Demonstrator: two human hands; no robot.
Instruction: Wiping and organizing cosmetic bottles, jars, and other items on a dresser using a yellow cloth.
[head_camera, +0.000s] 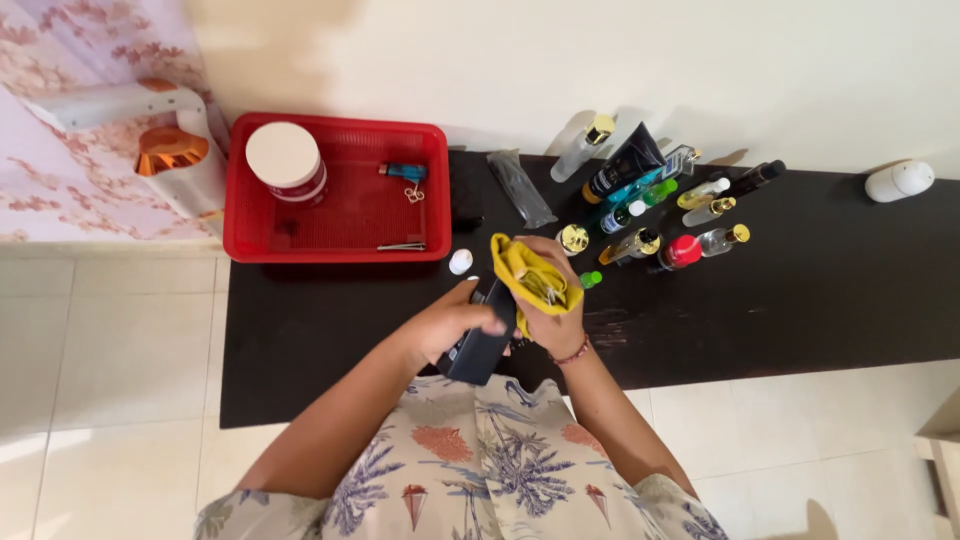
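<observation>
Left hand: fingers clenched around a dark flat box, gripping its upper end above the near table edge.
Right hand: fingers grasping a bunched yellow cloth, pressed to the box's top.
Box position: centre of the black table, tilted.
10 o'clock: red basket holding a white-lidded jar, blue lighter, tweezers.
11 o'clock: small white cap, just beside the hands.
1 o'clock: crowd of bottles, black tube, close behind the cloth.
3 o'clock: white capsule-shaped object, well apart.
</observation>
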